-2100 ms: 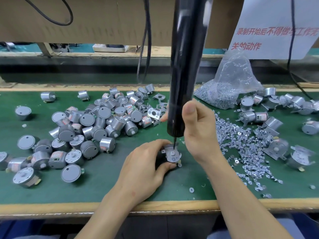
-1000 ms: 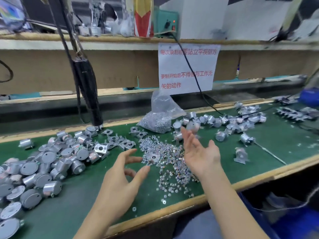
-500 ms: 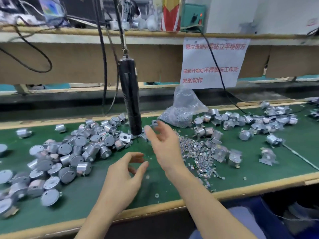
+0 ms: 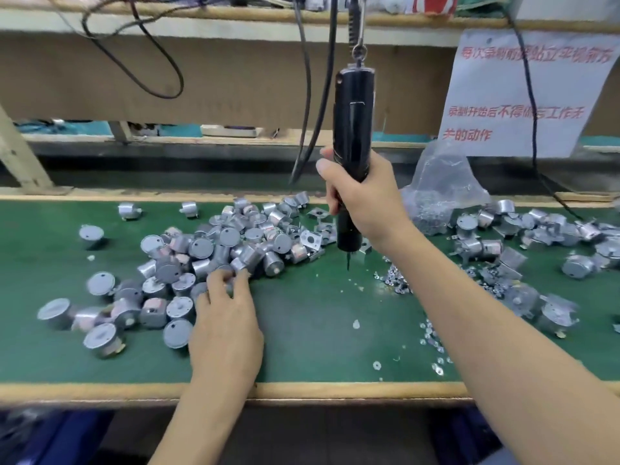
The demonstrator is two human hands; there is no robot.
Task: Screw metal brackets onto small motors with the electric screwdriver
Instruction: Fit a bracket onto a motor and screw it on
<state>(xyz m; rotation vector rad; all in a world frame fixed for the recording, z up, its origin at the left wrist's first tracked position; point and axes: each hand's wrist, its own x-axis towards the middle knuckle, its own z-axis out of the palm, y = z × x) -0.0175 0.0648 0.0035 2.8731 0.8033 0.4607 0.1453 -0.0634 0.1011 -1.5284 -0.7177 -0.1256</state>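
Observation:
A heap of small silver motors [image 4: 201, 250] lies on the green mat [image 4: 308, 317] at left. My left hand [image 4: 224, 317] reaches into the heap's near edge, and its fingertips pinch one small motor [image 4: 229, 273], which is blurred. My right hand [image 4: 364, 199] grips the black electric screwdriver [image 4: 354, 112], which hangs upright from a hook and cable. The bit points down just above the mat. Loose square metal brackets [image 4: 312, 238] lie just left of the bit.
A scatter of small screws [image 4: 397, 281] lies right of the screwdriver, with a clear bag of them [image 4: 436, 196] behind. Motors with brackets on them [image 4: 486, 250] crowd the right side. Cables [image 4: 312, 95] hang at the back. A wooden strip [image 4: 335, 391] edges the bench front.
My right hand, empty half a second ago, has taken hold of the hanging screwdriver. My left hand has moved left into the motor heap and closed its fingertips on a motor.

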